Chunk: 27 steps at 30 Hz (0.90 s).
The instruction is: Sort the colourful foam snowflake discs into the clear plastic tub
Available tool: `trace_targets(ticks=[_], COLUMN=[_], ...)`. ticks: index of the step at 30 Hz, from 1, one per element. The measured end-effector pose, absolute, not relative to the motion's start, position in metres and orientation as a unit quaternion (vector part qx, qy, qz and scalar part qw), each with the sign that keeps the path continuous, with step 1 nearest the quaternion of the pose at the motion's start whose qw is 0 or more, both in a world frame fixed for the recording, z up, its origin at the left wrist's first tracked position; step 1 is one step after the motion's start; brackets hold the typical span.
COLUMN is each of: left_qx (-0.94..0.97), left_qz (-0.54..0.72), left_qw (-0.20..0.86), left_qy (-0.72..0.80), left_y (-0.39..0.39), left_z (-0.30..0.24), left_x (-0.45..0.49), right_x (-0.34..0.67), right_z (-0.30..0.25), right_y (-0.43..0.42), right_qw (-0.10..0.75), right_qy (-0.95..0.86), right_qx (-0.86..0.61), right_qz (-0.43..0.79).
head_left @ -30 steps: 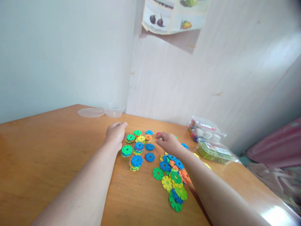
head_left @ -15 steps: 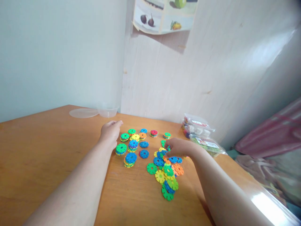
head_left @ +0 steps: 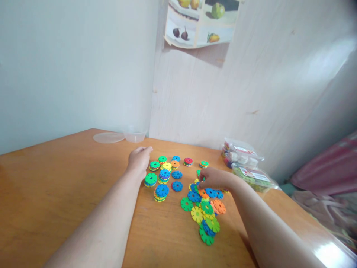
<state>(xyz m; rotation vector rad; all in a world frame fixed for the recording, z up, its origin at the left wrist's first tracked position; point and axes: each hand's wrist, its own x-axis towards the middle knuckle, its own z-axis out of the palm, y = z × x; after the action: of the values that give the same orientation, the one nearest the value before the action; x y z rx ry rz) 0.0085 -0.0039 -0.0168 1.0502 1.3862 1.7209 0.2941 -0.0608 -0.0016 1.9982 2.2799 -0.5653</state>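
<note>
Small stacks of coloured plastic flower-shaped discs (head_left: 164, 174) stand in rows on the wooden table (head_left: 55, 186). A loose heap of the same discs (head_left: 205, 210) lies to their right. My left hand (head_left: 138, 160) rests loosely curled on the table at the left edge of the stacks, holding nothing that I can see. My right hand (head_left: 213, 178) is palm down at the far end of the loose heap, its fingers pinched together on discs there. What they hold is hidden.
A clear plastic lid (head_left: 108, 137) and a clear tub (head_left: 135, 136) sit at the table's far edge by the wall. Clear boxes of coloured pieces (head_left: 245, 163) stand at the right edge. A fruit poster (head_left: 200, 22) hangs on the wall.
My right hand left the far stacks, where a red-topped stack now stands uncovered, and came back to the loose heap. The left hand stayed put.
</note>
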Motion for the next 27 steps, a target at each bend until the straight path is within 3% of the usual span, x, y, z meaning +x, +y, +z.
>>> trace_targets(ticks=[22,27], left_qx=[0.405,0.403], left_qz=[0.662,0.654], left_qw=[0.342,0.338], left_qy=[0.530,0.544], left_y=[0.0029,0.0002], left_z=[-0.0258,-0.0238], left_x=[0.0066,0.0074], right_x=[0.2932,0.2969], right_z=[-0.0073,-0.0070], right_y=[-0.0644,-0.0621], right_qw=[0.018,-0.035], right_qy=[0.733,0.738], right_qx=[0.667,0.656], right_qz=[-0.136,-0.154])
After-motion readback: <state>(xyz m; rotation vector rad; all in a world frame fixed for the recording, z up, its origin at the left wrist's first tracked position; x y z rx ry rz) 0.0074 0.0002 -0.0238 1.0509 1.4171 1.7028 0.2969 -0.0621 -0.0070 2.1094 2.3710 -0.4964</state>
